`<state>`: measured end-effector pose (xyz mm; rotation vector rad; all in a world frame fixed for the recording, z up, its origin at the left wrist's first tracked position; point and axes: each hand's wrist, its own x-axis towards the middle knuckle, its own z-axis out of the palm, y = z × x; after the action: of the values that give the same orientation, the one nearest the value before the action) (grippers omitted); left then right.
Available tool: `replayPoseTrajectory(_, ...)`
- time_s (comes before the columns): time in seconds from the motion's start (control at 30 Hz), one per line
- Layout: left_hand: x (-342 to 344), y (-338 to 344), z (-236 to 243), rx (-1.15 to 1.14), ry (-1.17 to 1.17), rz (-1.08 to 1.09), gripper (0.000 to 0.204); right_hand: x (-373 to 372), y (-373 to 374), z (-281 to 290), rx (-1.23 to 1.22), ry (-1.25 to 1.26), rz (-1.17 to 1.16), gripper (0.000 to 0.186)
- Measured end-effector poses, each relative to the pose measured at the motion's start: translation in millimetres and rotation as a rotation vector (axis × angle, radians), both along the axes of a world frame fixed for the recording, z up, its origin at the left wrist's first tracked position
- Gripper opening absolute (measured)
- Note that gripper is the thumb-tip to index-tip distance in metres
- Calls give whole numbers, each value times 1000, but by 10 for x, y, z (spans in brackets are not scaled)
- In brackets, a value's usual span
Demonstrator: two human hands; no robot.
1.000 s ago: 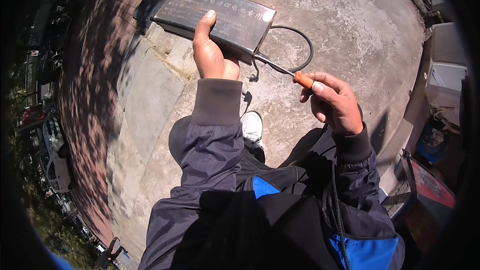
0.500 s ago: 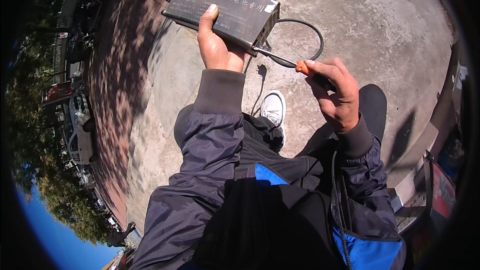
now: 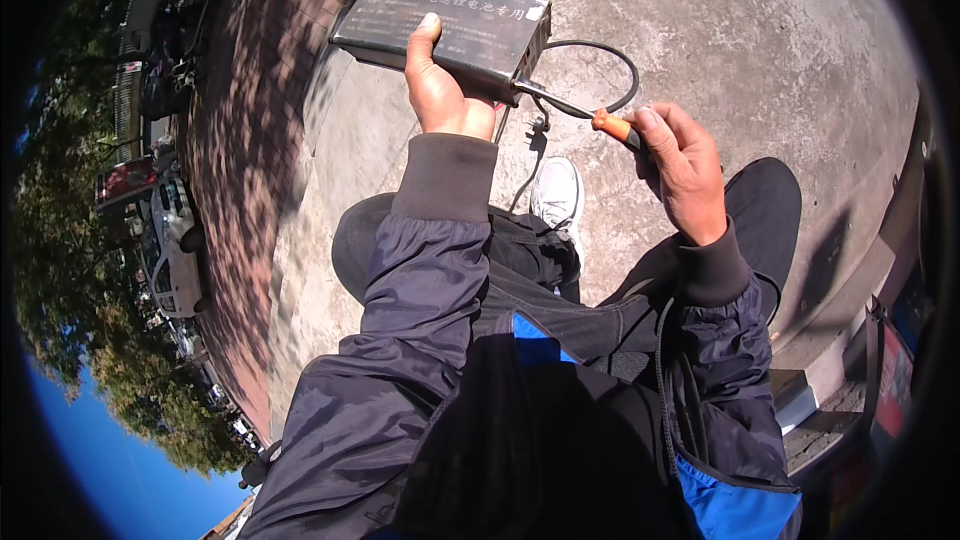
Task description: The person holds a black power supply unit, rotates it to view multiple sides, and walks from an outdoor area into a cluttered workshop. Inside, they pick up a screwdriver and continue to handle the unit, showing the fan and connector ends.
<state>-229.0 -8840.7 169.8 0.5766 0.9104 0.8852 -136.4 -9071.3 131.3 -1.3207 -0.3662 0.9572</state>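
Note:
My left hand (image 3: 447, 98) grips a flat black metal box, a battery charger (image 3: 440, 35) with printed lettering on top, thumb over its upper face and fingers hidden beneath. In my right hand (image 3: 683, 165) is a screwdriver (image 3: 612, 127) with an orange and black handle, closed between thumb and fingers. Its metal shaft reaches left to the near lower corner of the charger's right end face. The tip seems to touch that corner; the screw itself is too small to make out. A black cable (image 3: 634, 75) loops out from the same end of the charger.
Below the charger a cord with a plug (image 3: 541, 124) hangs near my white shoe (image 3: 557, 190). Concrete ground (image 3: 760, 60) spreads under me, with brick paving (image 3: 240, 140) to the left. Farther left stand a parked car (image 3: 170, 245) and trees. Dark-framed objects (image 3: 890, 370) stand at the lower right.
The charger appears slightly lower and less tilted. My right hand has shifted its hold on the screwdriver handle, showing more of the orange part, while the shaft stays at the corner.

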Motion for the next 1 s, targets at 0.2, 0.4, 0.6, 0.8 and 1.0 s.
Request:
replayPoseTrajectory(0.2, -12, 42, -55, 26, 20, 28, 44, -159, 45, -27, 181, -187, -252, 34)
replayPoseTrajectory(0.4, 10, 14, -46, 38, 32, 10, 43, 31, -3, 8, 177, 298, -110, 33)
replayPoseTrajectory(0.6, 63, 40, -66, 56, 34, 17, 42, 28, -54, -54, 56, 115, -8, 20)
replayPoseTrajectory(0.8, 143, 27, -38, 37, 44, 34, 42, -128, 56, -158, 254, -351, -238, 37)
replayPoseTrajectory(1.0, 166, -14, -76, 53, 13, -23, 40, 77, -11, -41, 184, 269, -243, 43)
